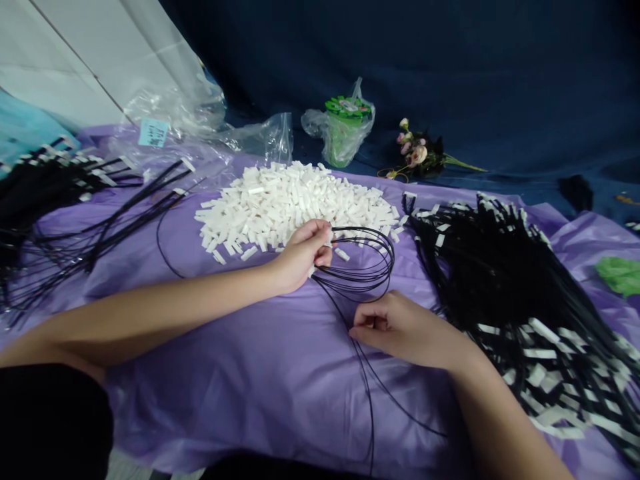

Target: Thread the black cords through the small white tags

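My left hand (pixel 306 257) is closed on a bundle of thin black wires (pixel 385 257) that bend in a loop to the right. Small white pieces, like connectors, show at its fingers, partly hidden. From under that hand, loose wire ends (pixel 369 393) run down to the right across the purple cloth. At these strands my right hand (pixel 387 327) is curled, thumb and forefinger pinched on them below the loop. Just beyond my left hand lies a heap of small white plastic pieces (pixel 295 200).
Black wires with white ends lie in a large bundle (pixel 485 267) on the right and another pile (pixel 40 193) on the left. Behind are clear plastic bags (pixel 200 133), a green cup (pixel 343 133) in plastic and artificial flowers (pixel 417 155). Purple cloth (pixel 240 387) covers the table.
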Available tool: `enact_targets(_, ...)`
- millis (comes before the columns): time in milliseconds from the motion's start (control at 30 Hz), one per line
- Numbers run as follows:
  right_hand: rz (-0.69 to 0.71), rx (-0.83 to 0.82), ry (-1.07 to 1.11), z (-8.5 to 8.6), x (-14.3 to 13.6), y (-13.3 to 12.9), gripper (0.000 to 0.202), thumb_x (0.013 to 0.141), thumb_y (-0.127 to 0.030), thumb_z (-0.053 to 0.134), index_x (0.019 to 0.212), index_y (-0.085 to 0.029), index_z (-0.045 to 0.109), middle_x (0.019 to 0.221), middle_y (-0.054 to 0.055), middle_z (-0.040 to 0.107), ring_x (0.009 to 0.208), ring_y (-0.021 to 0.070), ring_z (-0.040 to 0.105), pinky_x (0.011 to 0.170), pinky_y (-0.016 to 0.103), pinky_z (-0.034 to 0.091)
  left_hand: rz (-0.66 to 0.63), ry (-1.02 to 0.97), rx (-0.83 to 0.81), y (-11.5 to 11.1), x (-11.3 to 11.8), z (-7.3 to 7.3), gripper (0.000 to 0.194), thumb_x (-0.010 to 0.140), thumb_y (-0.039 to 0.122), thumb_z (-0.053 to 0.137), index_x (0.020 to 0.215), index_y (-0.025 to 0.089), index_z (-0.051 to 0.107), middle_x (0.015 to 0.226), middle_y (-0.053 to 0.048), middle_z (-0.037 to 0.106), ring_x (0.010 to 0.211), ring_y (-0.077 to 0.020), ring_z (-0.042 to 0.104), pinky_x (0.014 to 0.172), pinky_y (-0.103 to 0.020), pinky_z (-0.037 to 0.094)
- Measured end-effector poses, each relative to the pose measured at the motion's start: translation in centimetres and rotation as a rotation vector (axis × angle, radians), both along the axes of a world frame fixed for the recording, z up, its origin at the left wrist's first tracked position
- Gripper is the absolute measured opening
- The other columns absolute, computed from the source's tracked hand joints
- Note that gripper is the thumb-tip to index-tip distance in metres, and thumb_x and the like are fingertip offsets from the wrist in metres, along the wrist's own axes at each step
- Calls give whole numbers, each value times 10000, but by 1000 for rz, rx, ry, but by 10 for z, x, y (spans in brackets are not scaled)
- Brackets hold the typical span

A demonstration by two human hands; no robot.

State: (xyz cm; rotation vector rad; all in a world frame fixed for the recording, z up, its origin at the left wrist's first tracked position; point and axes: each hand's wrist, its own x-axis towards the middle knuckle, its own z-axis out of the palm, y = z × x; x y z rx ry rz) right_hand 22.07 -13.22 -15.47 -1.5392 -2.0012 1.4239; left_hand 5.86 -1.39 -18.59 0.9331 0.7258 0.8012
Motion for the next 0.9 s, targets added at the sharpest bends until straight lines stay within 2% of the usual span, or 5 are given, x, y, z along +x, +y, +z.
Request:
enact_targets(200,-24,50,53,-1,0,-1,168,839,-310,625,759,-165,656,631,-35,578,579,85,499,518,188,361,-3,3,-1,0,0,-1,122,913,158,464,797,176,431,731,21,517,415,0,384,449,-177,292)
enact_targets(533,-33,114,45,-1,-5,-1,190,847,-184,550,665,-162,598,587,-42,543,561,80,492,509,187,355,-6,4,12,0,0,-3,116,910,178,475,801,179,436,723,20,511,420,-5,380,449,-189,291)
enact_targets(667,-114,-24,132,0,2,-2,184,880,-228,511,705,-176,533,598,-42,535,516,83,519,482,186,399,-7,4,29,0,0,-3,116,908,174,470,799,172,432,757,16,517,419,1,382,448,-184,283)
enact_targets(767,-237,-183,272,3,12,-4,81,900,-278,510,884,-198,516,628,-44,573,470,85,534,451,185,440,-1,14,46,0,0,-3,111,910,174,465,802,169,438,764,10,519,421,1,383,445,-187,275)
enact_targets(900,-280,-232,393,15,33,-9,160,886,-295,570,997,-206,495,634,-39,594,454,81,544,428,164,439,9,16,59,0,0,-5,128,910,182,473,786,171,442,752,14,504,427,2,382,440,-192,261)
